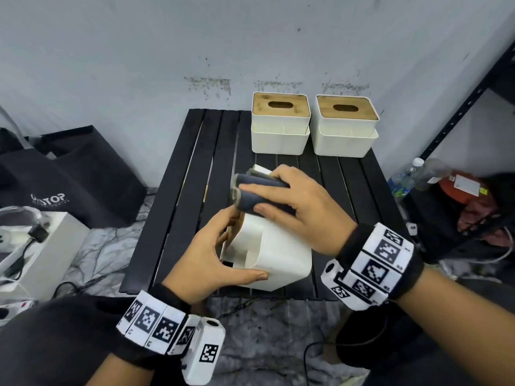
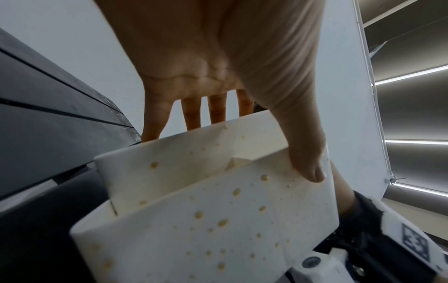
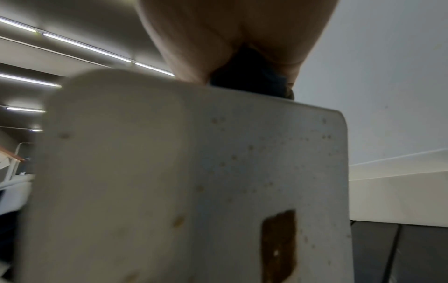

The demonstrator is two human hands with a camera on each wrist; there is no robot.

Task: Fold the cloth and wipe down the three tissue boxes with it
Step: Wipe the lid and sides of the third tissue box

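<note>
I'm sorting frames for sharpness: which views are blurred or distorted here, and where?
Head view: mostly sharp, wide-angle bending at the edges, slight smear on the cloth. Left wrist view: crisp, droplets on the tissue box clear, left hand well lit. Right wrist view: soft; the box's near face is blurred and shaded, and the right hand is blurred too.

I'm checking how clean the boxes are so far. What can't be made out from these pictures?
- Tilted tissue box: its top, hidden in the head view by the right hand and folded cloth.
- Far faces of the two rear boxes, turned away.
- Right hand's fingers: out of sight behind the box in the blurred right wrist view.
</note>
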